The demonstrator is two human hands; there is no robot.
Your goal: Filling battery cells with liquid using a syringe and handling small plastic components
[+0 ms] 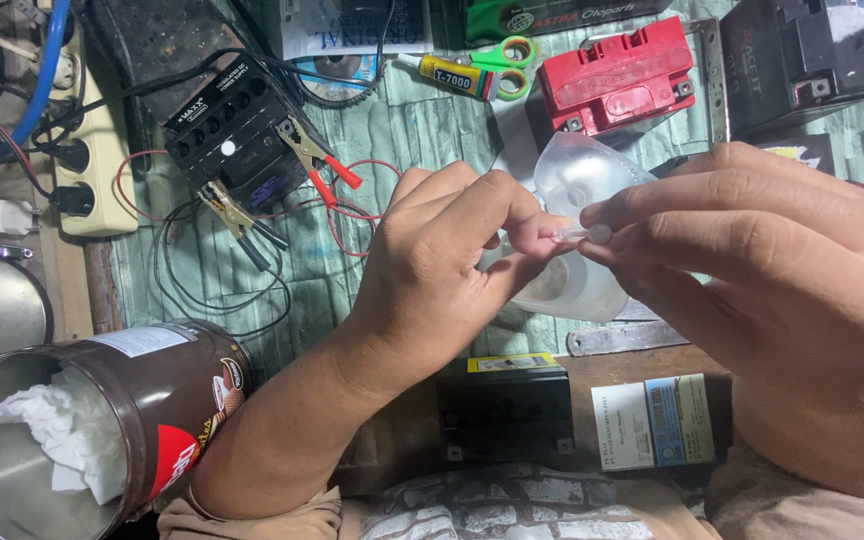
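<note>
Two hands meet over the middle of the surface: my left hand and my right hand both pinch a small clear tube piece, fingertips narrowed onto it from each side. Just behind it, touching my fingers, sits a translucent plastic container, tilted, partly hidden by my hands. Progress, judged only: tube is gripped and lined up near the container, fitting looks unfinished; cannot tell if it is joined to anything yet.

Packages and labels: brown round tin with red and white label at the near left corner, open, white tissue stuffed inside. Red motorcycle battery near the far edge, right of centre. Black battery at far left with alligator clips clamped on, red and black wires trailing. Yellow-labelled glue tube and green-handled scissors lie together at the far edge. Small black battery with yellow strip label at the near edge; beside it a white and blue printed card. Beige power strip along the left edge.
</note>
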